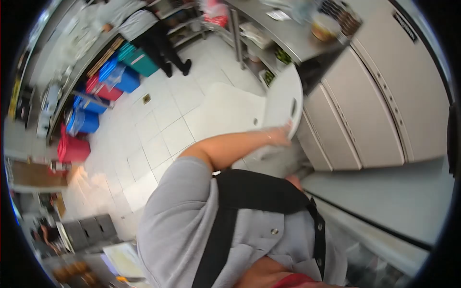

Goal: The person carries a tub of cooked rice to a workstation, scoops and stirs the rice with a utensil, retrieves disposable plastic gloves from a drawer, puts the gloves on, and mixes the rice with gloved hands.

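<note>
Low in the frame, past a grey short-sleeved shirt (168, 211) under wide black straps (259, 189), the left hand (278, 137) is at a large white plastic piece with a curved, slotted edge (284, 91)!

Right of centre, handling looks under way: the piece sits by the pale tiled floor (168, 144), hand at its lower edge. Nothing marks it finished; what's left, one blurred view can't say. Fingers seem partly curled, but smear hides how far they close or whether they've got hold. A pinkish blur, perhaps the right hand (294, 181), gives no grip to read. Beyond: beige flat-fronted panels (367, 113) at right, a steel worktop (294, 43) upper right, blue, red and teal plastic bins (126, 79) upper left, and a person in dark trousers (149, 33) at the top.
</note>
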Action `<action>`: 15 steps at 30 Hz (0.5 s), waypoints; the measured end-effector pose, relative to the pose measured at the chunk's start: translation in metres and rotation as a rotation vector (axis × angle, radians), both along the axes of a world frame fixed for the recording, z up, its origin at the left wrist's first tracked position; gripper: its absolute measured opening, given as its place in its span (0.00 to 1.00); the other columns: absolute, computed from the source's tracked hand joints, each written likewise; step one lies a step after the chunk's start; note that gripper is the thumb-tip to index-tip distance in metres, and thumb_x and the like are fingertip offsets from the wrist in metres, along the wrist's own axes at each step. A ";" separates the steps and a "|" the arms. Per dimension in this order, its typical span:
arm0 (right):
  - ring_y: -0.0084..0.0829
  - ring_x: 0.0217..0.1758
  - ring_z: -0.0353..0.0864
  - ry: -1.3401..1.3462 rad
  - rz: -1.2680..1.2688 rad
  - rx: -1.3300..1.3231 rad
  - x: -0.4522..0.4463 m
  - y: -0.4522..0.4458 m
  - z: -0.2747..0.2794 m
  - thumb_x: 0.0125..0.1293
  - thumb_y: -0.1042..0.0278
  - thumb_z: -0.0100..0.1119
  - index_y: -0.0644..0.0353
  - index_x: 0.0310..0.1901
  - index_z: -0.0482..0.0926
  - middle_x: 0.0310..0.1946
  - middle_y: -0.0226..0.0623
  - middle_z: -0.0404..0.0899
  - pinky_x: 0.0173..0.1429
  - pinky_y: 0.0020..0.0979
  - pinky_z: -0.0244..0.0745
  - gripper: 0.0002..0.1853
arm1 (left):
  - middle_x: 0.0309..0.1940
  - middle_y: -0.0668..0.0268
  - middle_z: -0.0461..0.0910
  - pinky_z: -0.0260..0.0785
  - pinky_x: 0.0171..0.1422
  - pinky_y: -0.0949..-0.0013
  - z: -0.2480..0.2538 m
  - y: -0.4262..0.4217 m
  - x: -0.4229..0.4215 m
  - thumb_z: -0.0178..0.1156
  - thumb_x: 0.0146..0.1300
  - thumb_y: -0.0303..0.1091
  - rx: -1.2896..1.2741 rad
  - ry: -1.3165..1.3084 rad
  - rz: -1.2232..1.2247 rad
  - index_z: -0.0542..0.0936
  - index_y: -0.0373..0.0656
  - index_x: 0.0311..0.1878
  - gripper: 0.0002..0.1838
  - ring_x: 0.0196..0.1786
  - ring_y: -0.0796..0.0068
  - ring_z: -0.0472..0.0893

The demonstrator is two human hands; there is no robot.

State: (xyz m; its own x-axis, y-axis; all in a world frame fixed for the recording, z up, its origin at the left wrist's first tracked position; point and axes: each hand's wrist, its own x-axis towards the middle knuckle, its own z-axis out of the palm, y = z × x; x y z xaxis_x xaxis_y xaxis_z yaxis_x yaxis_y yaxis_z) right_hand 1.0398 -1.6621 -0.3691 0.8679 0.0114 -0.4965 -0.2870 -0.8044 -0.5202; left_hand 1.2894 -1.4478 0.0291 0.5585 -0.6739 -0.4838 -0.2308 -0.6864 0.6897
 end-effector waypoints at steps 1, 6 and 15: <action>0.42 0.39 0.79 0.178 -0.101 0.084 -0.015 0.009 0.022 0.64 0.62 0.51 0.61 0.50 0.74 0.36 0.49 0.79 0.45 0.38 0.72 0.16 | 0.56 0.34 0.67 0.61 0.65 0.63 -0.009 -0.012 -0.003 0.59 0.49 0.49 -0.049 0.010 -0.001 0.35 0.34 0.71 0.56 0.61 0.46 0.70; 0.41 0.37 0.78 0.307 -0.143 0.181 -0.011 0.050 0.098 0.63 0.63 0.51 0.61 0.50 0.73 0.35 0.48 0.78 0.44 0.36 0.72 0.16 | 0.55 0.44 0.71 0.66 0.60 0.61 -0.043 -0.073 -0.015 0.65 0.47 0.50 -0.277 -0.188 0.104 0.47 0.31 0.70 0.55 0.59 0.51 0.71; 0.38 0.33 0.78 -0.006 0.134 0.343 0.082 0.132 0.255 0.62 0.67 0.53 0.61 0.51 0.73 0.32 0.46 0.78 0.42 0.34 0.72 0.16 | 0.57 0.64 0.70 0.66 0.57 0.65 -0.003 0.068 -0.019 0.61 0.60 0.47 -0.625 0.716 0.161 0.55 0.41 0.70 0.40 0.59 0.70 0.70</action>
